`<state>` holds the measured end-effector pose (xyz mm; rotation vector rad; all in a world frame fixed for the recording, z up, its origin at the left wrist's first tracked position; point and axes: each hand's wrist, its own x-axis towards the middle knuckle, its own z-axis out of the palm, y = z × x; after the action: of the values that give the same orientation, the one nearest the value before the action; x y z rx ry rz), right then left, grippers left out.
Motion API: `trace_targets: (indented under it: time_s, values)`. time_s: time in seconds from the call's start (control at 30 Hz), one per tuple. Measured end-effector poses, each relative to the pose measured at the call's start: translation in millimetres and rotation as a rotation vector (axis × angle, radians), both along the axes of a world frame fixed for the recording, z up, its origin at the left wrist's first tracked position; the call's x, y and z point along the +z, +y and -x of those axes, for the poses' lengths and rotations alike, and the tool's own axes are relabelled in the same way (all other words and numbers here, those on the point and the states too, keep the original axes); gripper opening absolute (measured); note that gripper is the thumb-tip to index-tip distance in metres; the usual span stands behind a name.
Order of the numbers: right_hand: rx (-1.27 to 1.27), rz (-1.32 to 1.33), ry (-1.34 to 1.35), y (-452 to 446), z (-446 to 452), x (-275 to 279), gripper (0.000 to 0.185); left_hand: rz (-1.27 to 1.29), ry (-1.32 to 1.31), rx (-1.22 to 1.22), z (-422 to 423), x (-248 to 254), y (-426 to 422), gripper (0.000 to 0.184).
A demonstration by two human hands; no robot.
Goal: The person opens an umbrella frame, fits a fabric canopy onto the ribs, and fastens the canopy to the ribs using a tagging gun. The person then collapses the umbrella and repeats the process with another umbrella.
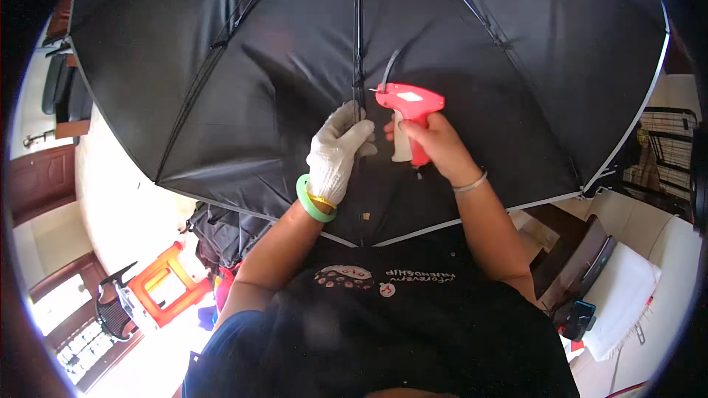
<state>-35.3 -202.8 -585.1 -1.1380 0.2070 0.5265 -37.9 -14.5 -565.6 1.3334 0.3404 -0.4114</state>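
Observation:
A large black umbrella (442, 199) is spread open in front of me, its ribs and inner side facing me. In a white knitted glove, my left hand (335, 151) pinches the middle umbrella rib (359, 37) and perhaps some cloth beside it. My right hand (446, 149) is bare and wrapped round the grip of a red tagging gun (413, 98) with a pale trigger. The gun's needle points left, close to the rib just above my gloved fingers. A dark strip of fasteners (391, 66) rises from the gun's front end.
Pale edging rims the umbrella on both sides. At lower left stand an orange plastic stool (168, 285) and a dark backpack (221, 232). To the lower right are a phone (580, 318), a white cushion-like thing (623, 298) and a dark wooden piece of furniture (582, 258). A black rack (667, 151) is at far right.

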Motion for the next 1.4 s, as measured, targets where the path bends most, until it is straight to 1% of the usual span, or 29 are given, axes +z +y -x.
trace_targets:
  time_s: [0.1, 0.13, 0.23, 0.37, 0.4, 0.5, 0.53, 0.63, 0.77, 0.93, 1.03, 1.07, 1.13, 1.17, 1.2, 1.23, 1.27, 1.3, 1.37, 1.4]
  values:
    - [-0.135, 0.076, -0.161, 19.6, 0.2, -20.4, 0.023, 0.087, 0.029, 0.096, 1.7, 0.3, -1.1, 0.044]
    - [-0.134, 0.076, -0.162, 20.1, 0.5, -23.3, 0.023, 0.087, 0.027, 0.096, 2.4, 1.1, -1.2, 0.044]
    - [-0.046, 0.267, -0.221, 22.0, -1.4, -30.5, 0.022, 0.113, 0.028, 0.108, 1.9, -0.6, -0.3, 0.046]
    - [-0.034, 0.255, -0.27, 23.4, 1.3, -26.0, 0.021, 0.143, 0.017, 0.121, 3.2, -2.3, 0.0, 0.046]
    - [-0.033, 0.256, -0.269, 22.0, 0.3, -24.1, 0.021, 0.143, 0.017, 0.122, 3.6, -1.8, -0.1, 0.046]
    - [0.052, 0.266, -0.105, 14.5, -4.8, -16.7, 0.019, 0.143, 0.045, 0.113, 3.7, 3.2, -1.2, 0.043]
    - [0.053, 0.267, -0.104, 14.3, -6.1, -13.9, 0.019, 0.144, 0.046, 0.113, 3.1, 4.6, -1.3, 0.043]
    - [-0.013, 0.103, -0.053, 13.2, -7.7, -7.8, 0.017, 0.185, 0.06, 0.081, 2.7, 7.7, -1.9, 0.039]
    - [0.079, 0.107, -0.022, 11.3, -13.6, -13.1, 0.019, 0.256, 0.09, 0.066, 1.9, 2.7, 0.3, 0.034]
    - [0.015, 0.167, -0.043, 18.8, -13.5, -28.8, 0.023, 0.319, 0.093, 0.025, 0.7, -3.7, 0.3, 0.034]
    - [0.177, 0.203, -0.009, 18.6, -19.6, -33.2, 0.027, 0.248, 0.023, 0.046, -2.9, -9.7, -3.8, 0.035]
    - [0.167, 0.214, -0.022, 14.8, -17.9, -30.7, 0.027, 0.259, 0.009, 0.036, -2.7, -12.8, -6.7, 0.035]
    - [-0.019, 0.048, -0.094, 13.6, -5.8, 1.3, 0.03, -0.379, -0.481, 0.076, -1.7, -19.5, -10.8, 0.04]
    - [-0.108, -0.042, -0.135, 13.2, 2.1, 19.4, 0.031, -0.534, -0.616, 0.083, -6.6, -14.9, -9.2, 0.041]
    - [-0.265, -0.038, -0.212, 8.7, 14.9, 47.5, 0.033, -0.7, -0.743, 0.111, -11.1, -10.3, -7.5, 0.042]
    - [-0.416, -0.037, -0.278, 0.3, 33.9, 77.6, 0.034, -0.914, -0.863, -0.002, -16.2, 11.1, 2.6, 0.046]
    - [-0.501, 0.042, -0.327, -14.7, 54.7, 98.0, 0.033, -1.131, -0.966, -0.126, -18.5, 30.3, 15.9, 0.05]
    - [-0.602, 0.07, -0.395, -28.5, 72.5, 117.0, 0.031, -1.193, -1.031, -0.154, -25.3, 43.4, 31.6, 0.05]
    - [-0.724, 0.293, -0.722, -56.6, 85.7, 120.6, 0.028, -1.36, -1.153, -0.204, -51.7, 62.9, 70.2, 0.05]
    - [-0.723, 0.279, -0.72, -62.1, 86.7, 119.6, 0.028, -1.467, -1.199, -0.223, -64.0, 69.0, 89.8, 0.049]
